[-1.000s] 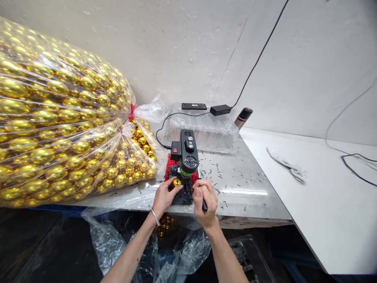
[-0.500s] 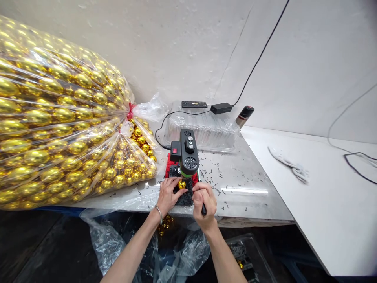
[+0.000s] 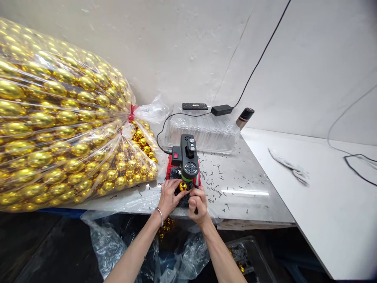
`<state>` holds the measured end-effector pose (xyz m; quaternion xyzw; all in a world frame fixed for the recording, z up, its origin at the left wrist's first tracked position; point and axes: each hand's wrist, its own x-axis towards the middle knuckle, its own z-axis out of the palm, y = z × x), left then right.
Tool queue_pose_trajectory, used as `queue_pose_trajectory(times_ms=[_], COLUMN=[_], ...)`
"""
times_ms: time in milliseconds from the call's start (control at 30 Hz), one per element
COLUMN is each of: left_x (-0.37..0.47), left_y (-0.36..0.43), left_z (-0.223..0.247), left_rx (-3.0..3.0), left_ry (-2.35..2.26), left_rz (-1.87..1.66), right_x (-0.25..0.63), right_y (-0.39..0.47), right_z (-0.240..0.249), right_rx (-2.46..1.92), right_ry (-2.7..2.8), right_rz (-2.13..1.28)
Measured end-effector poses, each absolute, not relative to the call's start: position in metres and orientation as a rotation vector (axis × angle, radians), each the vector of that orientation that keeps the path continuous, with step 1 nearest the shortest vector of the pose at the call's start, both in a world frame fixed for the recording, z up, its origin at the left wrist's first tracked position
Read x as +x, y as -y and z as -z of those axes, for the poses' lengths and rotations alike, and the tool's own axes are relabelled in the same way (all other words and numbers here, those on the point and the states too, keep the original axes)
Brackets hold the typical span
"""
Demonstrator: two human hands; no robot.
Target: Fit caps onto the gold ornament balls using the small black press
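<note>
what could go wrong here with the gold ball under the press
The left grip steadies the gold ball close under the benchtop press, so its fingers might get pinched if the right grip pulls the lever down. The smooth, round ball could also slip.

Compact black machine with an elongated head (image 3: 189, 157): matt, plastic-looking casing. At the machine's front, a small round gold ball (image 3: 183, 186), smooth and mirror-glossy. Under the machine, a flat grey metal-looking tabletop (image 3: 250, 206), smooth, with a bright reflected streak. Left of the machine, a bulging transparent plastic bag (image 3: 59, 137), shiny and creased. Behind the machine, a rectangular clear plastic container (image 3: 203, 133), glossy and ribbed.
</note>
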<state>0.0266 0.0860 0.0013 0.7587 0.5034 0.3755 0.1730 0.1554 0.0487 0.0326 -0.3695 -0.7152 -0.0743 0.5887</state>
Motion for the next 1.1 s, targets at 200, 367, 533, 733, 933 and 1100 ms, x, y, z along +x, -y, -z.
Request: queue_pose_trajectory(times_ms=[200,367,533,733,933,1100], left_x=[0.028,0.013,-0.008,-0.015,-0.039,-0.051], left_y=[-0.089,-0.057,0.008,-0.001,-0.122,-0.198], left_z=[-0.003,-0.013,-0.003,-0.014,-0.096,-0.115], left_rx=[2.081,1.973,2.111,2.212,2.355,2.311], left_ry=[-1.404,-1.391,-1.285,-1.226,-1.826,-1.835], left_rz=[-1.106,-1.191,-1.041,-1.070,-0.746,-0.452], right_x=[0.153,0.153,0.152,0.152,0.152,0.153], right_y=[-0.041,-0.039,-0.038,-0.037,-0.036,-0.036], right_z=[-0.078,-0.127,-0.122,-0.111,-0.113,-0.108], right_rx=[-0.923,-1.030,-1.009,-0.973,-0.971,-0.983], right_ry=[1.556,1.550,1.567,1.585,1.592,1.594], right_rz=[0.032,-0.064,-0.066,-0.049,-0.035,-0.027])
